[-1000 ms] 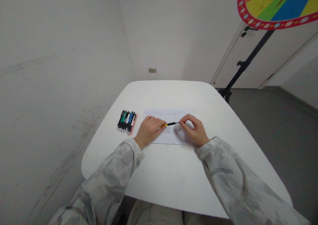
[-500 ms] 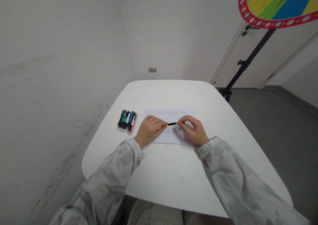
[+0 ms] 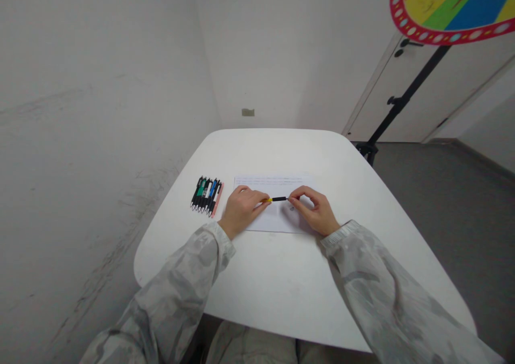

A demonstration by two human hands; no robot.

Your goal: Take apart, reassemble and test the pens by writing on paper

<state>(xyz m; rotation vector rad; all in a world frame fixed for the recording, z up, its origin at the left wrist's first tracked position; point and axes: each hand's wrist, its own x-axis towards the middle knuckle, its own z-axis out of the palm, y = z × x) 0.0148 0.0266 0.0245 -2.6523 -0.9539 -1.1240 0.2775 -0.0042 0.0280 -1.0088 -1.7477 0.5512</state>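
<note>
My left hand (image 3: 244, 207) is closed around the yellow part of a pen (image 3: 279, 199), whose black grip section points to the right, level above the paper. At the pen's thin right end, the thumb and forefinger of my right hand (image 3: 315, 209) are pinched together; exactly what they pinch there is too small to make out. Beneath the hands lies a white sheet of paper (image 3: 273, 223) with faint printed lines along its top. A tiny dark and silvery piece (image 3: 292, 209) rests on the sheet, just left of my right hand.
Several pens (image 3: 206, 195) lie side by side left of the paper, with a pink strip (image 3: 217, 200) at their right. The white table (image 3: 265, 267) has rounded corners. A grey wall (image 3: 100, 139) borders its left side; a colourful wheel (image 3: 454, 10) on a black stand (image 3: 406, 98) rises at the right.
Both hands keep their hold on the pen. A bit more of its yellow part shows beside my left fingers, and the whole view has shifted slightly.
</note>
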